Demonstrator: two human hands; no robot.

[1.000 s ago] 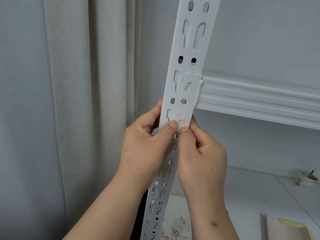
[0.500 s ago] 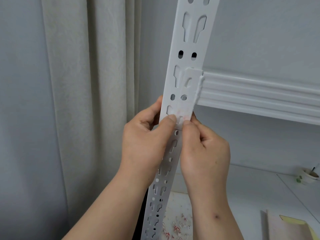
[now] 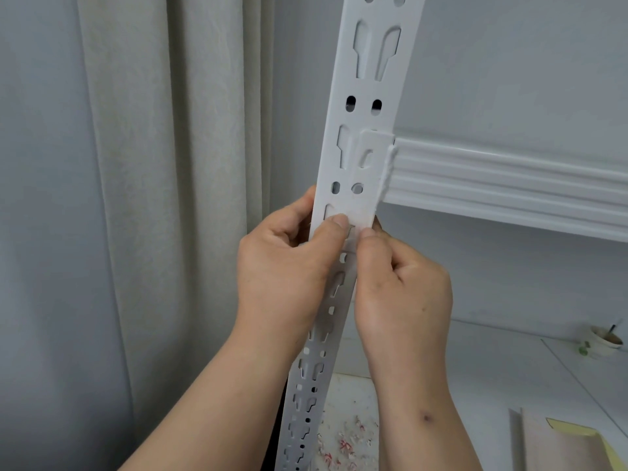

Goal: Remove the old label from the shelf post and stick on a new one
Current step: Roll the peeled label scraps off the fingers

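The white slotted shelf post runs up the middle of the view. My left hand grips its left edge, fingers behind and thumb on the front face. My right hand pinches the right edge, with its thumb tip on the front beside the left thumb. Between the two thumb tips lies a faint pale patch of label remains, mostly covered by the thumbs. No new label can be seen.
A white ribbed shelf beam hooks into the post and runs right. A cream curtain hangs at left. The lower shelf carries red-and-white paper scraps, a small cup and a sheet with yellow backing.
Both hands stay on the same spot of the post. The thumbs have crept slightly upward over the pale patch, whose pinkish tint shows less now.
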